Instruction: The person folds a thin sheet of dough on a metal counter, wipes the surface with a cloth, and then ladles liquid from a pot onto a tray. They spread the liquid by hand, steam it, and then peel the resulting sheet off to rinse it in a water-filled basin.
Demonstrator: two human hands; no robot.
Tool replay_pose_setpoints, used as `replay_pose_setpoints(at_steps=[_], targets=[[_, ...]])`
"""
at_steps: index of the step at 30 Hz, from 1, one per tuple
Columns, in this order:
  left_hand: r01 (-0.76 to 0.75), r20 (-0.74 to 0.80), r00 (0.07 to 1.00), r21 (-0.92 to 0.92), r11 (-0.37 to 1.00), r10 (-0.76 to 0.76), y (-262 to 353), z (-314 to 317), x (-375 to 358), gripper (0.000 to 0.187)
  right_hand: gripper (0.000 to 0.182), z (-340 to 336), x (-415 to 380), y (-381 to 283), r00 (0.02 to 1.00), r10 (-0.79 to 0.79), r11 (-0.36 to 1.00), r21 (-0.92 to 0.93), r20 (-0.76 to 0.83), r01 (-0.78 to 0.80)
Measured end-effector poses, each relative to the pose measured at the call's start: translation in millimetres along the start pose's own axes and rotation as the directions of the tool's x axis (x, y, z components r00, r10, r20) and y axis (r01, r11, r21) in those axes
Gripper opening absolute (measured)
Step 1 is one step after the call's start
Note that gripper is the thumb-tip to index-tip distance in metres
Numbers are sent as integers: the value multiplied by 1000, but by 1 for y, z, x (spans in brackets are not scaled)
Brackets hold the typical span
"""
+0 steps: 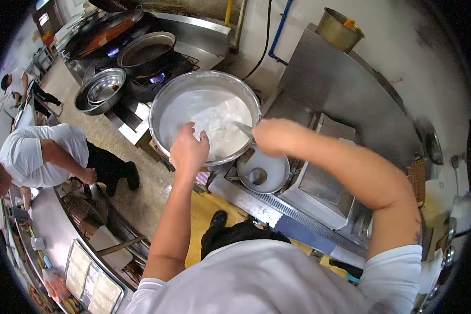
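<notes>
A big round metal pot (153, 116) holds white liquid with a thicker, lumpy white patch near its middle. My right hand (277, 137) is closed round a metal utensil (243, 127) at the pot's right rim, its end pointing toward the white patch. Over the pot's lower left part is my left hand (189, 148), fingers apart and nothing held. Below my right hand, a smaller metal bowl (276, 180) contains whitish liquid and a small round cup (258, 176).
Lit gas burners (157, 78) and wide pans (147, 49) stand at the upper left. A co-worker (47, 154) bends over the left counter, near a tray of white slabs (94, 282). A metal box unit (327, 180) is at the right; a brass-coloured pot (339, 31) sits above.
</notes>
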State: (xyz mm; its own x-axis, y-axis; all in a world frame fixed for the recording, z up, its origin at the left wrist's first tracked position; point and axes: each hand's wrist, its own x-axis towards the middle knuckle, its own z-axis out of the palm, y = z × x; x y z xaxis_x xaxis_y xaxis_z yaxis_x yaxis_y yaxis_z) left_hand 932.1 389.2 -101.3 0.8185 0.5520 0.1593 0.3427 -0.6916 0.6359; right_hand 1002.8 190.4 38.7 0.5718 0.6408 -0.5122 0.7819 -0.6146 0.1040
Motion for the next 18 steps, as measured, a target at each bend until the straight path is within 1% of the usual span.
replay_pose_setpoints(at_steps=[1, 2, 3, 5, 7, 9, 10, 11, 13, 14, 15, 17, 18], targets=[[2, 1, 1000, 0, 1000, -2, 1, -1, 0, 44, 20, -20, 1, 1, 998, -2, 1000, 3, 69, 2], [4, 2, 1000, 0, 1000, -4, 1, -2, 0, 43, 19, -44, 7, -1, 960, 36, 998, -53, 278, -22], [6, 2, 1000, 0, 1000, -6, 3, -3, -1, 43, 17, -54, 18, -1, 898, -67, 967, -194, 434, 166], [21, 7, 1000, 2, 1000, -21, 6, -6, -2, 43, 18, -62, 17, 3, 909, -28, 996, -66, 416, 61], [19, 3, 1000, -2, 1000, -19, 7, -5, -2, 42, 18, -26, 35, 9, 931, -154, 981, -57, 332, 183], [3, -11, 1000, -7, 1000, -3, 5, -3, -2, 42, 19, -3, 23, -13, 983, -23, 989, 149, 182, -4], [-6, -17, 1000, -13, 1000, 6, 4, -2, -2, 42, 17, 4, 6, -28, 1000, -26, 969, 244, -6, 27], [-16, -24, 1000, -18, 1000, 16, 4, -2, -2, 42, 21, 21, 0, -43, 989, 90, 966, 250, -118, -58], [-20, -24, 1000, -15, 1000, 20, 3, -2, -3, 41, 21, 61, 13, -56, 955, 114, 989, 121, -274, -83], [-13, -21, 1000, -11, 1000, 13, 5, -3, -2, 41, 20, 69, 15, -57, 929, 167, 984, 111, -330, -138], [-5, -11, 1000, -5, 1000, 5, 4, -2, -4, 41, 20, 74, 14, -60, 899, 220, 975, 108, -379, -193], [-11, -10, 1000, -1, 1000, 11, 3, -2, -4, 41, 19, 76, 9, -54, 908, 214, 977, 87, -359, -196], [-13, -14, 1000, 0, 1000, 13, 4, -2, -4, 41, 19, 61, 3, -42, 945, 152, 988, 67, -290, -139]])
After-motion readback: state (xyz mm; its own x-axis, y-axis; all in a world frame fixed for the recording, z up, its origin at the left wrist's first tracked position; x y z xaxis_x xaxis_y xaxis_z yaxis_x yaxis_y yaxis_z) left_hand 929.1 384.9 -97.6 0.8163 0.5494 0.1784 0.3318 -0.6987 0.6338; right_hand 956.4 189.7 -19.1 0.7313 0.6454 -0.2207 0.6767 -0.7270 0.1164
